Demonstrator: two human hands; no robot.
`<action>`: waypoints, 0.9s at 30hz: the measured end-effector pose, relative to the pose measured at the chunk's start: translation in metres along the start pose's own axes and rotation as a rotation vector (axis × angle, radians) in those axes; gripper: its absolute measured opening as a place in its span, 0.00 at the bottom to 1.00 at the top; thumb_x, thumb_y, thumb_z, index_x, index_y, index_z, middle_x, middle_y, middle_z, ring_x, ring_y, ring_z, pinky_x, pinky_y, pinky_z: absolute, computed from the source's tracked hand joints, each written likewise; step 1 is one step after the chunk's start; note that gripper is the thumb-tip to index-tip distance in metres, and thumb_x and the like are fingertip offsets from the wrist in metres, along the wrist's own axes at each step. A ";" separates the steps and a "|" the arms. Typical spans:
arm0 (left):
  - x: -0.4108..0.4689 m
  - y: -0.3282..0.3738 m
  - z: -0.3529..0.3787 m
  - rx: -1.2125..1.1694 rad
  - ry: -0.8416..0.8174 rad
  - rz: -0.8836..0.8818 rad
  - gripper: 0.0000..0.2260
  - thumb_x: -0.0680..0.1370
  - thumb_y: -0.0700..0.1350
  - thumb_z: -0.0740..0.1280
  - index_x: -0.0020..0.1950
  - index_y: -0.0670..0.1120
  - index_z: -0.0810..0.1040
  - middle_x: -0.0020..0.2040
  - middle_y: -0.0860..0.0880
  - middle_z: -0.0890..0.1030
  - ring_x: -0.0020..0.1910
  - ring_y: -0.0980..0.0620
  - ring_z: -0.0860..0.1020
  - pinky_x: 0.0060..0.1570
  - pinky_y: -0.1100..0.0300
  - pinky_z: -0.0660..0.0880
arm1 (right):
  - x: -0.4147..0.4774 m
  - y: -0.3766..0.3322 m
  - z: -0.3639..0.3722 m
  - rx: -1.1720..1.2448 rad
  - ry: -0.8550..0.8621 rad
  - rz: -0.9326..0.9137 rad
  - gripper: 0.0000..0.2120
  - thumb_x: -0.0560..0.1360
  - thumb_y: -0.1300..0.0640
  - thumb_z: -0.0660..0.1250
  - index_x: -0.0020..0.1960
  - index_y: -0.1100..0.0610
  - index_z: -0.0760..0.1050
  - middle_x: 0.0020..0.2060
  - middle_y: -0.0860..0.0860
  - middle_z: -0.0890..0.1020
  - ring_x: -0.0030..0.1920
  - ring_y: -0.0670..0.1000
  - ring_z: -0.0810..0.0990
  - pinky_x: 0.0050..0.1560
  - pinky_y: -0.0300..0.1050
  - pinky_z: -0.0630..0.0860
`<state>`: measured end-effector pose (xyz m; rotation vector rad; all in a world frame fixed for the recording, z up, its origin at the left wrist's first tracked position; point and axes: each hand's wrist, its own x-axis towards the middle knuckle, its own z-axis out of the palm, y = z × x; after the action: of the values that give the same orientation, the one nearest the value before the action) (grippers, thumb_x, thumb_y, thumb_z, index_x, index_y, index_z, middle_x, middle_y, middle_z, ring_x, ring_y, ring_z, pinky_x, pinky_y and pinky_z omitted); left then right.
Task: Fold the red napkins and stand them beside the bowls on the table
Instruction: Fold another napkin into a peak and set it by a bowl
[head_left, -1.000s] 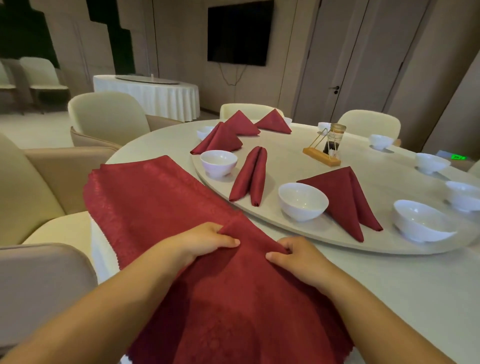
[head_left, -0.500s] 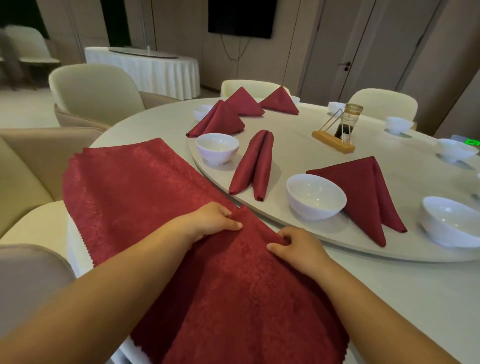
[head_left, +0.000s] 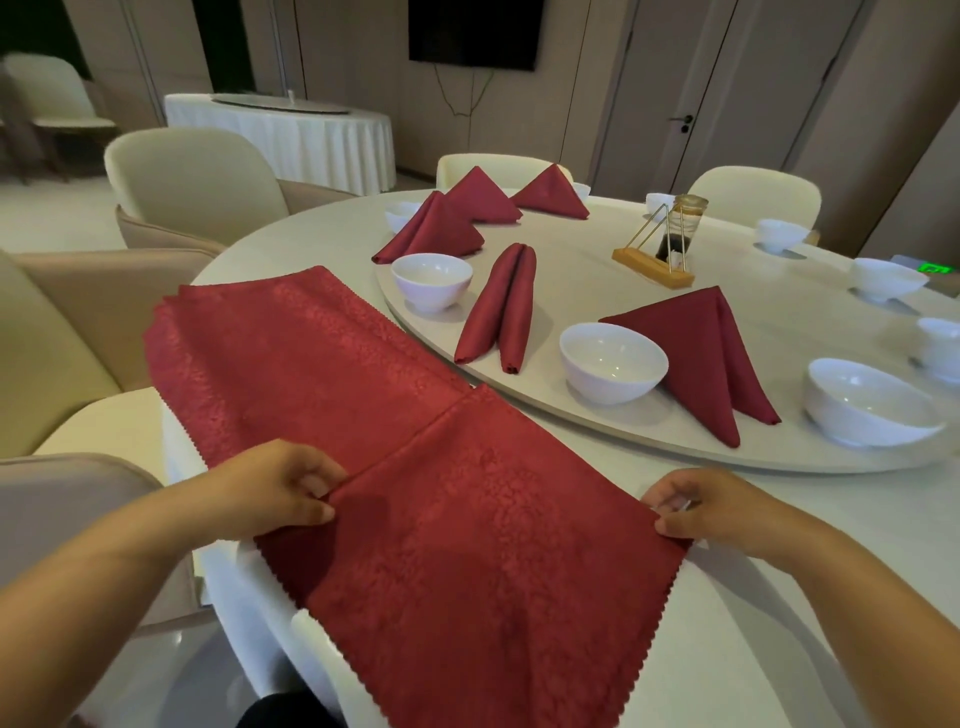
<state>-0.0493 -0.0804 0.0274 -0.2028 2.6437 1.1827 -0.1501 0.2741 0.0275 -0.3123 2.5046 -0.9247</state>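
On the round white table (head_left: 727, 649), the left hand (head_left: 280, 488) and right hand (head_left: 711, 506) each pinched a corner of the flat red damask napkin (head_left: 467, 545). Folded red napkins (head_left: 701, 358) stood beside white ceramic bowls (head_left: 613, 361) beyond.

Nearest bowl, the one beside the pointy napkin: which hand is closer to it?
Right. The right hand pinches one corner of the flat napkin, just this side of the bowl; the left hand pinches the opposite corner, farther off to the left.
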 end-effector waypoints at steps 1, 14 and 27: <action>-0.004 -0.005 -0.002 0.000 0.010 -0.020 0.14 0.71 0.32 0.69 0.41 0.52 0.78 0.30 0.59 0.81 0.30 0.64 0.77 0.37 0.70 0.73 | -0.002 0.001 0.000 0.001 -0.009 0.002 0.07 0.71 0.67 0.68 0.41 0.55 0.76 0.36 0.48 0.75 0.28 0.39 0.72 0.27 0.28 0.67; -0.005 -0.006 0.006 0.179 0.028 -0.093 0.11 0.70 0.31 0.70 0.45 0.45 0.76 0.35 0.54 0.75 0.33 0.59 0.72 0.32 0.73 0.68 | 0.002 0.000 0.008 -0.104 0.117 0.003 0.12 0.71 0.71 0.65 0.34 0.56 0.73 0.30 0.49 0.75 0.30 0.44 0.72 0.25 0.25 0.66; 0.002 -0.021 0.017 0.159 0.256 0.041 0.14 0.69 0.34 0.72 0.31 0.51 0.75 0.29 0.54 0.74 0.29 0.58 0.72 0.32 0.71 0.65 | 0.007 0.018 0.011 -0.015 0.186 -0.119 0.16 0.71 0.75 0.61 0.32 0.57 0.71 0.30 0.50 0.74 0.31 0.47 0.71 0.29 0.26 0.68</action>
<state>-0.0439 -0.0817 0.0016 -0.2896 2.9616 1.0118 -0.1517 0.2791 0.0057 -0.4004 2.6880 -1.0242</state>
